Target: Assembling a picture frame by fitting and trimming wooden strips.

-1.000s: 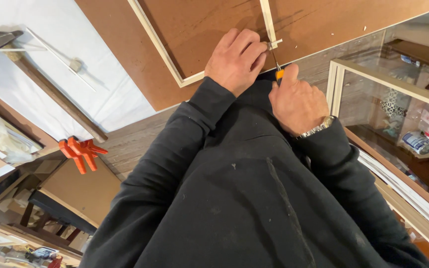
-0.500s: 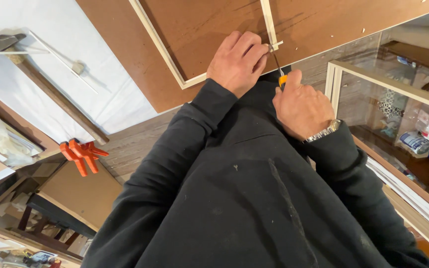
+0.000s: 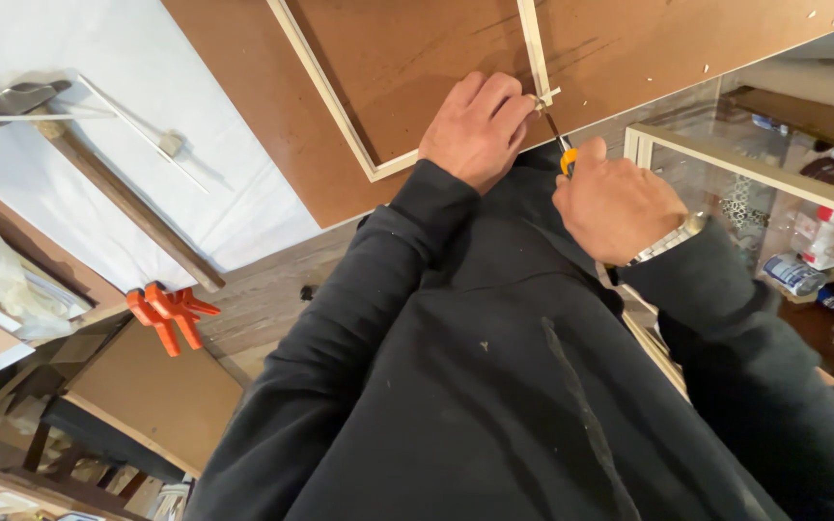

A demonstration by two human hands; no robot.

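Head view, looking down past black sleeves at a brown board with a frame of thin pale wooden strips lying on it.

Left hand: palm down on the board, fingers curled and pressing at the corner joint where two strips meet. It grips nothing loose; it pins the strips flat at the joint.

Right hand: clenched around the orange handle of a screwdriver-like tool, with only a small part of the handle showing above the fist. A metal wristwatch sits on this wrist.

Key relation: the tool's dark shaft runs from the right fist up and to the left, its long axis pointing straight at the corner joint. The tip sits at or just beside the joint; contact cannot be confirmed, as the left fingertips crowd the spot. The joint lies ahead of the right hand and directly under the left fingertips, so the left hand is the nearer one.

Surroundings: a hammer with a long wooden handle lies on a white sheet, well apart to the left. Orange clamps rest lower left. A glass-fronted cabinet stands to the right.
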